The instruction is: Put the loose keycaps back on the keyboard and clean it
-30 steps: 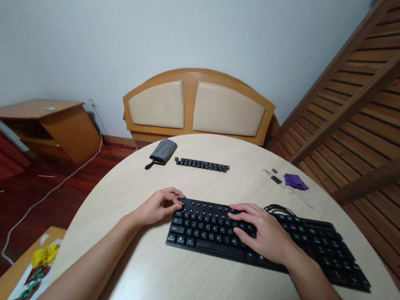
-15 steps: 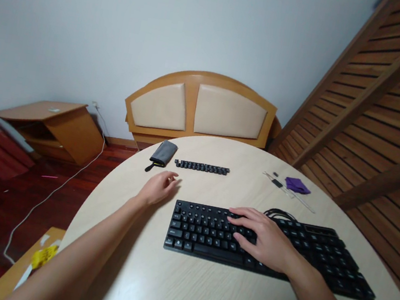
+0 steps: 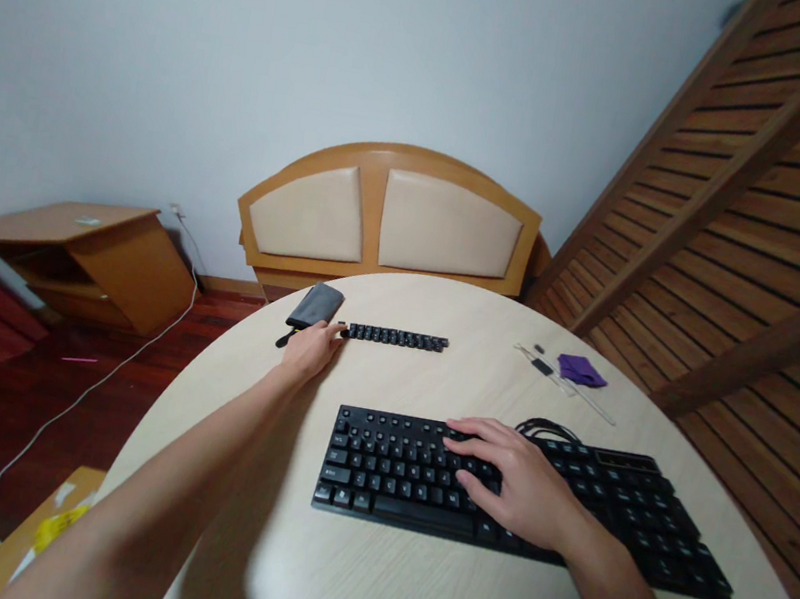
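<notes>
My left hand (image 3: 312, 349) reaches to the left end of a double row of loose black keycaps (image 3: 398, 338) lying on the table. Its thumb and index finger close on a keycap (image 3: 344, 331) at that end, which they partly cover. Flat on a black keyboard (image 3: 397, 510) lies my right hand (image 3: 513, 474), fingers spread over the upper middle keys and palm down. The keys under that hand are hidden. Just behind my left hand sits a folded grey pouch (image 3: 317, 305) with a black loop.
On the pale round table (image 3: 355, 586), a purple cloth (image 3: 581, 371) lies at the right beside a thin wire tool (image 3: 600, 406) and a small dark piece (image 3: 542, 367). A coiled black cable (image 3: 551, 428) sits behind the keyboard. A headboard (image 3: 449, 226) stands beyond the table.
My left hand has moved forward to the left end of the keycap row, and its fingers have closed there. My right hand stays on the keyboard. The view has shifted slightly.
</notes>
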A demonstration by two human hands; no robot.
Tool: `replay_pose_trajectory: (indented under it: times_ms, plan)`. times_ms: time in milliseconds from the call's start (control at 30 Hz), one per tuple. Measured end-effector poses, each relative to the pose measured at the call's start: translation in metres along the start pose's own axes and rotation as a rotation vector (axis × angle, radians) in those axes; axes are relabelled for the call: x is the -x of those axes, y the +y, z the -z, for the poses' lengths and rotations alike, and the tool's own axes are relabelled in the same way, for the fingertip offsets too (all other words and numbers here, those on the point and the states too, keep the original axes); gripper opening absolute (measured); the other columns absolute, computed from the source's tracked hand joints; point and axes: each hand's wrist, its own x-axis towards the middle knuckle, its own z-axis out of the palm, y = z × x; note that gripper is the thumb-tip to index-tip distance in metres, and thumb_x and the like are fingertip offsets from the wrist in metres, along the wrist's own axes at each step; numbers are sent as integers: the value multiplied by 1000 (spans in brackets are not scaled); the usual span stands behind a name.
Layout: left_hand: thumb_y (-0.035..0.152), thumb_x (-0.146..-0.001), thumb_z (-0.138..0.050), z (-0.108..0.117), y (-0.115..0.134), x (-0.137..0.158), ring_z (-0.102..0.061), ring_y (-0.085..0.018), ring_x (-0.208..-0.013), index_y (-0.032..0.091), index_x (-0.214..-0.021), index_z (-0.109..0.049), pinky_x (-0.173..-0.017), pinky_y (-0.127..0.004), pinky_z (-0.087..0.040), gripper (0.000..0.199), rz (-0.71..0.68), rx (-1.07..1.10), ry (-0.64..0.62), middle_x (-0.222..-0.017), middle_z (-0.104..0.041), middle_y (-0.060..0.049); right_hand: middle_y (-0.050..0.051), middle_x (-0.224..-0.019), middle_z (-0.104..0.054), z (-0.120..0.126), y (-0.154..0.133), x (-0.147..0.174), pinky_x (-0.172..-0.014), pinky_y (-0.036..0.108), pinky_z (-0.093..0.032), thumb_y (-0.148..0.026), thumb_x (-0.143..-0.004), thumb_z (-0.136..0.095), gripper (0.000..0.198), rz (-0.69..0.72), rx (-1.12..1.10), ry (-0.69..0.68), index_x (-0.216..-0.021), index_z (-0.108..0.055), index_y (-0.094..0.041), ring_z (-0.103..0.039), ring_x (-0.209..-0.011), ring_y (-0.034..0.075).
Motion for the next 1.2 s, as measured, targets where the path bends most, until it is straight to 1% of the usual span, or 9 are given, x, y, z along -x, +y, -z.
replay_pose_trajectory:
  times_ms: [233,333,533,600,700,800,933,1067,1200]
  plan:
    - [31,-97,-55,-3,1,14,-67,-26,-100,26,-114,-69,-83,-32,-49,24,34,68,62,-117,-66,-9,7,-135,-65,-2,3,1,-103,48,-50,-27,-91,-61,32,0,20,-18,-121,-71,-29,-61,-122,27]
    - [31,-97,-54,0,4,27,-67,-24,-96,23,-111,-69,-83,-33,-49,22,13,143,89,-122,-65,-9,7,-135,-64,-2,3,1,-103,48,-50,-28,-91,-61,31,6,26,-21,-120,-71,-29,-61,-123,27]
    - [35,-98,-52,3,18,66,-66,-16,-82,21,-112,-65,-76,-27,-53,23,-145,389,64,-110,-70,-4,7,-134,-65,-1,1,0,-103,49,-51,-27,-91,-60,31,16,34,-7,-120,-71,-30,-62,-121,27]
    - [35,-97,-53,4,22,80,-64,-16,-80,20,-111,-65,-72,-28,-54,24,-213,581,35,-107,-70,-5,7,-134,-65,-1,1,0,-102,49,-52,-27,-90,-61,31,18,31,8,-120,-71,-30,-62,-121,27]
    - [35,-95,-56,6,25,101,-65,-18,-82,19,-109,-67,-72,-30,-54,23,-248,711,21,-101,-71,-6,8,-133,-66,-1,-1,0,-102,50,-52,-26,-89,-62,32,17,30,14,-119,-71,-29,-63,-121,28]
    - [33,-94,-58,10,24,117,-65,-20,-89,19,-105,-68,-81,-34,-53,20,-254,736,48,-102,-71,-7,9,-133,-66,-1,-2,1,-101,50,-53,-26,-90,-60,30,23,40,29,-118,-72,-27,-63,-121,28]
    - [32,-93,-60,15,20,131,-65,-22,-95,19,-99,-67,-88,-38,-51,16,-280,743,14,-101,-71,-8,9,-120,-73,-1,-2,4,-96,47,-56,-24,-90,-61,22,74,22,108,-105,-75,-25,-67,-113,27]
    - [31,-94,-60,17,21,133,-65,-22,-98,19,-99,-67,-92,-39,-50,15,-329,754,-11,-102,-71,-8,7,-108,-77,-1,-2,6,-91,45,-58,-23,-86,-64,17,107,0,185,-97,-76,-26,-71,-103,27]
    - [32,-94,-62,16,23,131,-65,-22,-96,20,-100,-69,-91,-40,-50,15,-376,766,-16,-99,-72,-8,6,-103,-77,0,-3,6,-87,44,-59,-22,-85,-64,15,112,-15,203,-95,-75,-26,-72,-98,26]
